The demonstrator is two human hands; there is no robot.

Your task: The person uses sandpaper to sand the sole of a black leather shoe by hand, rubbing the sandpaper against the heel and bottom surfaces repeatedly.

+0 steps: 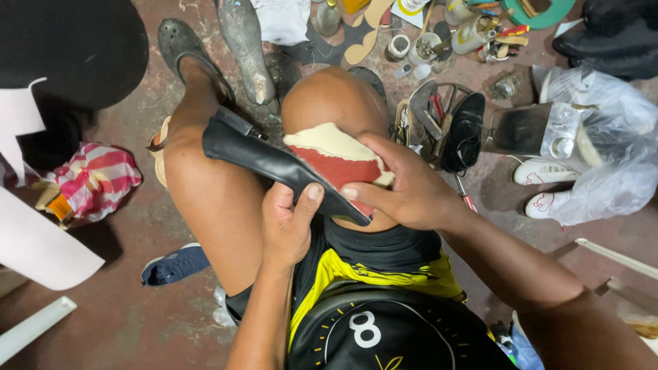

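Black leather shoe (274,161), red-and-cream sole upward, gripped by both hands (343,205) over the knee.

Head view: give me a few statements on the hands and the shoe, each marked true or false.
1. The left hand grips the black shoe. True.
2. The right hand rests on the shoe's red and cream sole. True.
3. The shoe lies on the floor. False: it rests over the person's knee.
4. A white sneaker lies to the right. True.
5. The right hand holds a hammer. False: it holds no tool.
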